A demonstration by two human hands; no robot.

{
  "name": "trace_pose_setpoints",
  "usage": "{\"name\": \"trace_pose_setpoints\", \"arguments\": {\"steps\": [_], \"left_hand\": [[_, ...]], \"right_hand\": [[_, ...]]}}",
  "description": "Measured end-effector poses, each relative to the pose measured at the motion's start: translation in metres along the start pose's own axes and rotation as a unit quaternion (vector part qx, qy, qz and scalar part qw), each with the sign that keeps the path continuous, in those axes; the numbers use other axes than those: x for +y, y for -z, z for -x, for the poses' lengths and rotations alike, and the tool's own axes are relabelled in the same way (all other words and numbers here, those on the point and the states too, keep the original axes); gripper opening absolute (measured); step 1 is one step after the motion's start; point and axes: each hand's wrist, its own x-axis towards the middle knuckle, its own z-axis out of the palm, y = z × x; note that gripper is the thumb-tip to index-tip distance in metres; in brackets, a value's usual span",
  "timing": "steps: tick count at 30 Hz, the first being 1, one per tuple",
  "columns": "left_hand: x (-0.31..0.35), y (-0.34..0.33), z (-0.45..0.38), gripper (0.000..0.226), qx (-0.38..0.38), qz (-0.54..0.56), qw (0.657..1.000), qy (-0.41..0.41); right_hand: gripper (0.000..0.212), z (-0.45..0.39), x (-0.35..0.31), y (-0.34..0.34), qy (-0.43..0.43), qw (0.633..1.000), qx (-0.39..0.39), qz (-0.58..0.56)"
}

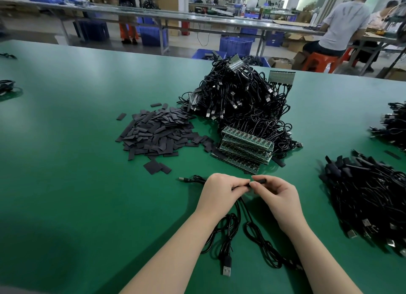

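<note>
Both my hands meet over the green table [66,162] near its front. My left hand [222,191] grips the end of a black USB cable [228,243], whose loops and plug [227,269] trail toward me between my forearms. My right hand [278,197] pinches a short black sleeve [260,180] at the cable's end, right against my left fingertips. A second plug [183,179] lies to the left of my left hand.
A heap of flat black sleeve pieces [158,133] lies ahead to the left. Beside it rises a pile of cables with green circuit board strips [243,109]. More black cables [369,201] lie at the right. People work at benches behind.
</note>
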Motion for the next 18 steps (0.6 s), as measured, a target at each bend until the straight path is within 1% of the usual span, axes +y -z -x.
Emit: {"name": "trace_pose_setpoints", "arguments": {"steps": [5, 9, 13, 16, 18], "left_hand": [[0.0012, -0.0010, -0.0006, 0.022, 0.007, 0.004, 1.000, 0.000], [0.0016, -0.0027, -0.0008, 0.023, 0.028, -0.011, 1.000, 0.007], [0.0017, -0.0023, -0.0009, 0.025, 0.035, -0.013, 0.999, 0.010], [0.0031, -0.0015, -0.0005, 0.025, 0.032, -0.016, 0.999, 0.003], [0.0031, -0.0013, 0.0001, 0.026, 0.032, -0.017, 0.999, -0.001]], "right_hand": [[0.022, 0.0016, -0.0011, -0.0025, 0.002, 1.000, 0.009, -0.013], [0.019, 0.0036, -0.0018, -0.0033, 0.002, 0.995, 0.071, -0.067], [0.018, 0.0059, -0.0018, -0.0044, 0.017, 0.996, 0.079, -0.027], [0.017, 0.0056, -0.0031, -0.0055, 0.009, 0.996, 0.085, -0.005], [0.023, 0.0041, -0.0036, -0.0060, -0.001, 0.997, 0.079, 0.011]]}}
